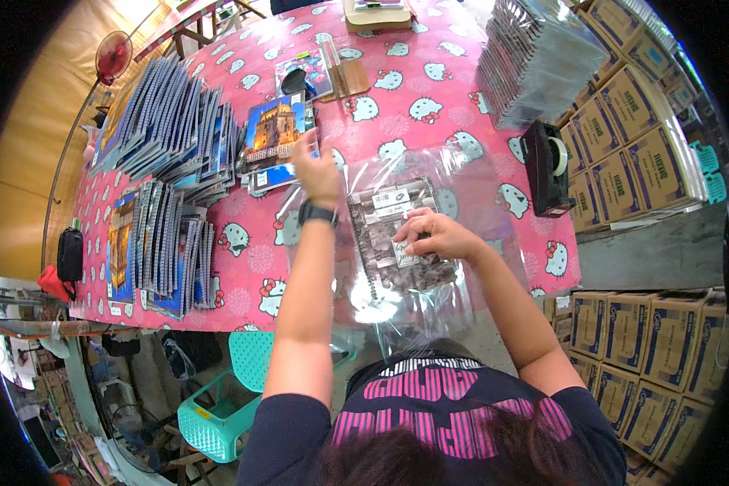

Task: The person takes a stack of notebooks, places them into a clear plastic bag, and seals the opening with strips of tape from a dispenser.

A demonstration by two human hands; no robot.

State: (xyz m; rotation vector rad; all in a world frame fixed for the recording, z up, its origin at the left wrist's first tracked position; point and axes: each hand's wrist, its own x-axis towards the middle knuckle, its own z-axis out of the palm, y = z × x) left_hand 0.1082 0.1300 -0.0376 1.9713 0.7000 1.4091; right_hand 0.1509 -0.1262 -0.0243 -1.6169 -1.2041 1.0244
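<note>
My left hand point(317, 172), with a dark watch on its wrist, is by the right edge of a notebook point(272, 134) with a tower on its cover. Its fingers are blurred, so their grip does not show. That notebook tops a small pile. My right hand point(439, 236) hovers over or touches a black-and-white spiral notebook point(386, 261), its fingers curled together; whatever they pinch, if anything, is too small to make out. This notebook lies in front of me, on or inside clear plastic film point(482, 283) that spreads wrinkled across the table.
Stacked spiral notebooks point(166, 121) fill the left side of the pink patterned table point(235, 279). A black tape dispenser point(547, 170) stands at the right, before a tall pile of plastic-wrapped notebooks point(535, 61). Cardboard boxes point(636, 142) line the right. A green plastic chair point(215, 421) is lower left.
</note>
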